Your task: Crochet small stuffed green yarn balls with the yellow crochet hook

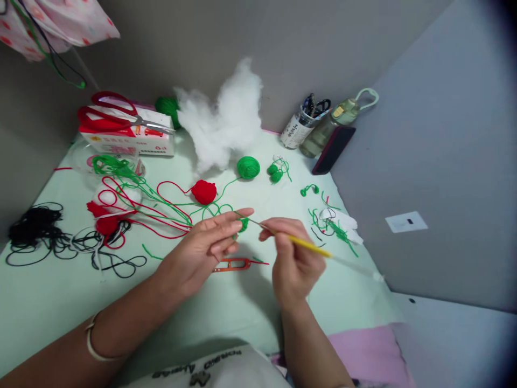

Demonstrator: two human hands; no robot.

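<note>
My left hand (208, 242) pinches a small green crochet piece (243, 224) between thumb and fingers, with green yarn running from it toward the green yarn ball (247, 167). My right hand (293, 258) grips a yellow-handled crochet hook (301, 243) whose metal tip points into the green piece. Both hands hover over the pale green table (60, 302). A red thread snipper (234, 264) lies just below my left hand.
A red crochet ball (204, 192), loose red and green yarn (137, 199), black cord (40, 231), white stuffing (222, 124), a box with red scissors (121, 121), a tool jar (301, 124), a bottle (335, 121), a phone (333, 151) and green scraps (335, 226) surround the work area.
</note>
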